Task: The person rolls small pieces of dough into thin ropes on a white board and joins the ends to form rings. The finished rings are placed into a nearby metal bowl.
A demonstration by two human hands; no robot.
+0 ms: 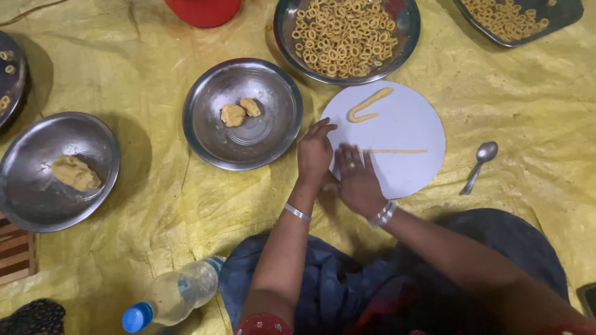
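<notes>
My right hand [357,180] lies flat, fingers spread, on a round white board [403,127], pressing on the left end of a thin rope of yellow dough [397,151]. My left hand [314,152] rests at the board's left edge, fingers loosely bent, holding nothing that I can see. A thicker, hook-shaped strip of dough [367,105] lies near the board's far edge. Both wrists wear metal bangles.
A steel bowl [205,133] holds two dough lumps [240,111]. Another bowl [25,198] at left holds one lump [74,172]. Two steel plates [406,46] [562,15] carry several dough rings. A spoon [479,164], plastic bottle [177,294] and red container [203,11] lie on the yellow sheet [155,205].
</notes>
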